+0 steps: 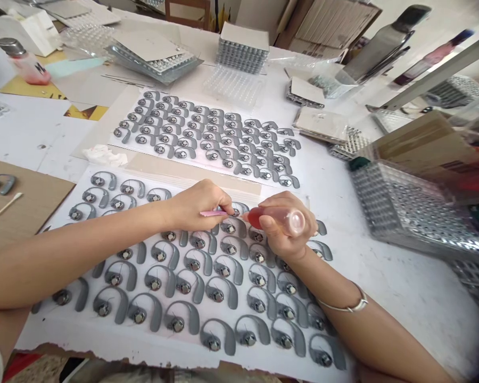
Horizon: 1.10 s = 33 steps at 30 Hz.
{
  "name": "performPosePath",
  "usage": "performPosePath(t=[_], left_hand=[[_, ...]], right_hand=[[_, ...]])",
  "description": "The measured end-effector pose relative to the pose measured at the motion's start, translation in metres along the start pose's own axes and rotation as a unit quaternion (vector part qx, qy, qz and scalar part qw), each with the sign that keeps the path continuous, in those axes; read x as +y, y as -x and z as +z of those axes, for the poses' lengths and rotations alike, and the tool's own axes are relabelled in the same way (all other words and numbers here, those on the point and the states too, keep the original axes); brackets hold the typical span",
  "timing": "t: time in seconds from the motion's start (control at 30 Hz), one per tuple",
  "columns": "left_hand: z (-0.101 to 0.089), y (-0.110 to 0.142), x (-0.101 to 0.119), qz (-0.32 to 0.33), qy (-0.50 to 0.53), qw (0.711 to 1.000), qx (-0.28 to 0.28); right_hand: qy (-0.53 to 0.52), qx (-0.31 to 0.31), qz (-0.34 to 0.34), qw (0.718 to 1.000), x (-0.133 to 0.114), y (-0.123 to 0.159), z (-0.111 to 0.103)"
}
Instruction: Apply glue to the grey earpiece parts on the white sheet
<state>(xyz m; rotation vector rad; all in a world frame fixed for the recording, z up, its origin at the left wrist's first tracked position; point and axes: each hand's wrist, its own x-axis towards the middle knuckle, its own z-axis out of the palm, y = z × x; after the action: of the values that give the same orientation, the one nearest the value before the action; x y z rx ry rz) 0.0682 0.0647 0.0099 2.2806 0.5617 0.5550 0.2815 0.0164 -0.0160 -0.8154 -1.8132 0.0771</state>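
As the left hand [195,206] pinches a pink stick [213,213], the right hand [283,226] grips a squeeze bottle [277,218]

Though both hands are closed firmly on what they hold, the stick's far end and the bottle's red tip sit just apart. They are low over a grey curved piece [229,227] with a metal disc, among rows of like pieces on a white sheet [64,338]. A 2nd sheet [255,178] of rows lies beyond on the worktop [403,303], a crumpled tissue [105,156] beside it. A cotton swab [2,210] rests on cardboard [24,229] to the left.

Left hand [195,205] holds a pink stick [212,213], right hand [283,229] a red-tipped bottle [277,218].
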Motion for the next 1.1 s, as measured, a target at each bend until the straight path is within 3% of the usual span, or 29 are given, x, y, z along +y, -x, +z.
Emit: performPosePath(t=[1.1], left_hand=[[0.0017,0.001,-0.0011,-0.027,0.007,1.0,0.006]], right_hand=[[0.014,-0.014,-0.008,1.0,0.0023,0.0018,0.0023]])
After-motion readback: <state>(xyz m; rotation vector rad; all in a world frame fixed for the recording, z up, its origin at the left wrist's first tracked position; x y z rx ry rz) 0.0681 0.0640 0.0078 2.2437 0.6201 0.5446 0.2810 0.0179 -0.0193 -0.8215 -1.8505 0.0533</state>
